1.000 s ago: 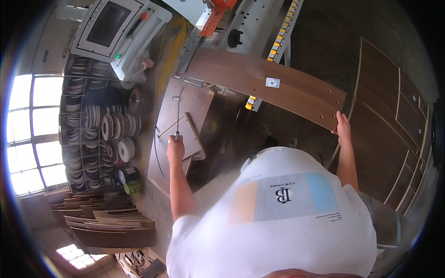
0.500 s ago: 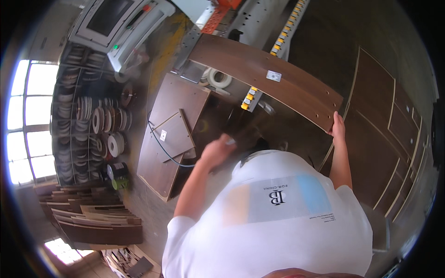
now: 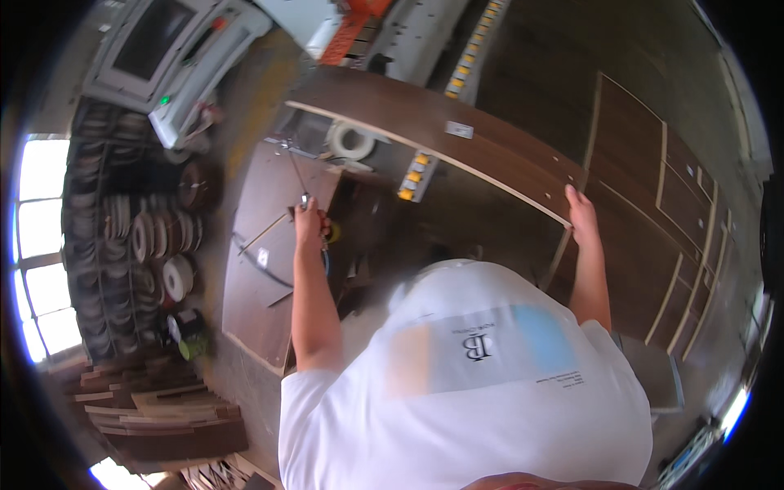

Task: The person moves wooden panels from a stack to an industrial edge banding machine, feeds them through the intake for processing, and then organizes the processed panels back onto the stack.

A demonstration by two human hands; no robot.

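the long panel (image 3: 457, 151) is showing a dark brown wood-grain face with a pale raw edge and a small white label, and the stacked boards (image 3: 269, 269) under the left hand (image 3: 309, 220) are wearing the same dark brown with light edging. the person's t-shirt (image 3: 482, 384) is reading white with a pale orange block, a light blue block and dark print, while the machine (image 3: 175, 49) is showing grey-white housing with a dark screen and a green light. the rolls of edge banding (image 3: 122, 237) are ranging from white to brown, and the roll of tape (image 3: 351, 140) is looking off-white.
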